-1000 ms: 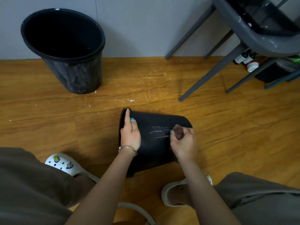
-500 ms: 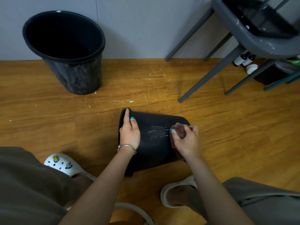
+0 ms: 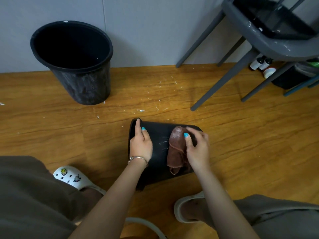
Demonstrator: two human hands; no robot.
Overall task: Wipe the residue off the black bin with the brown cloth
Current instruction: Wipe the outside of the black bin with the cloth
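Note:
A small black bin (image 3: pixel 158 163) lies on its side on the wooden floor, its mouth toward the left. White streaks of residue (image 3: pixel 164 144) show on its upper side. My left hand (image 3: pixel 140 144) grips the bin at its rim, the forefinger along the edge. A crumpled brown cloth (image 3: pixel 176 150) lies over the bin's side just right of the streaks. My right hand (image 3: pixel 196 149) holds the cloth against the bin, thumb on top of it.
A larger black bin (image 3: pixel 76 66) stands upright at the back left near the wall. A grey chair (image 3: pixel 259 49) stands at the back right, with small bottles (image 3: pixel 260 63) and dark items beneath it. White flecks are scattered on the floor (image 3: pixel 155 94). My feet in white clogs flank the bin.
The brown cloth, earlier bunched inside my right fist, now hangs spread down the bin's side. My right hand shifted slightly right and up. My left hand kept its grip on the rim.

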